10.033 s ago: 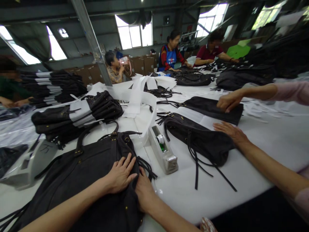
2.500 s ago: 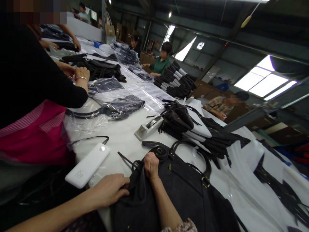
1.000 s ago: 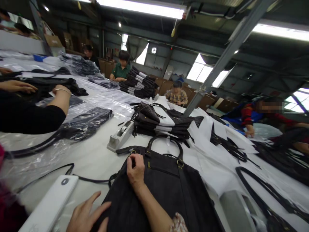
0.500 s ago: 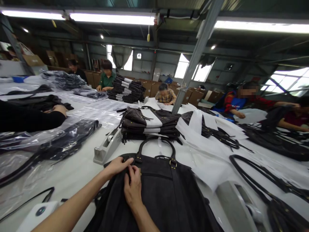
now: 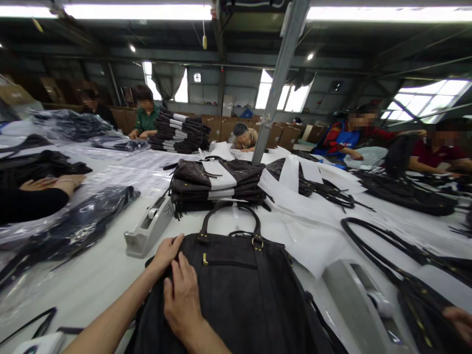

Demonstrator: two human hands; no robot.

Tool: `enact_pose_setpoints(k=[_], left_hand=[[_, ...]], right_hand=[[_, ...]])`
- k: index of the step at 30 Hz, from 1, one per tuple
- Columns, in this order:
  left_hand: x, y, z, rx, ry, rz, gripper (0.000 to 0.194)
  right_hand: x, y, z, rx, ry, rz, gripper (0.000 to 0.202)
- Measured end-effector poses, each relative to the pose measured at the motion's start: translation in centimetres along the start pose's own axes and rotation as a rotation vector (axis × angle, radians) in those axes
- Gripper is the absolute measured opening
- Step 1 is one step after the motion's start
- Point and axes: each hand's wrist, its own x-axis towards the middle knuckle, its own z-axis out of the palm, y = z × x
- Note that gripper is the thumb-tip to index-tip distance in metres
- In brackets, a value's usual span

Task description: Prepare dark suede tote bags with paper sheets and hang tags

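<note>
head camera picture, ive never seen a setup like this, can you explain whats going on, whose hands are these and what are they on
There is no machine here: a person wears a camera on their head, looking forward and down. The left hand and right hand near the bottom are theirs, both bare. Both rest on a dark handbag near its upper left corner, the right one flat on the front; whether the left grips the edge is hard to tell. On the white table are two tape dispensers, one left and one right of the bag, and a stack of dark bags behind it. The hand at the far right edge is someone else's.
</note>
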Motion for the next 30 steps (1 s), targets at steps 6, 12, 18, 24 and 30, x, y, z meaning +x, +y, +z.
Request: enact_pose_setpoints(k=[6, 12, 18, 24, 30], left_hand=[[2.0, -1.2, 0.5, 0.161, -0.022, 0.053, 0.062], [2.9, -1.7, -0.3, 0.295, -0.098, 0.078, 0.064], [3.7, -1.3, -0.8, 0.286, -0.125, 0.033, 0.063], [4.7, 0.1, -0.6, 0.218, -0.123, 0.009, 0.065], [3.6, 1.3, -2.0, 0.142, -0.060, 0.000, 0.055]], right_hand=[[-0.4, -0.5, -0.5, -0.080, -0.257, 0.025, 0.075], [-0.2, -0.7, -1.2, -0.077, -0.301, 0.034, 0.075], [0.3, -0.4, -0.2, -0.108, -0.262, 0.039, 0.077], [1.2, 0.1, -0.1, -0.133, -0.221, 0.028, 0.071], [1.9, 0.2, -0.1, -0.196, -0.259, 0.035, 0.070]])
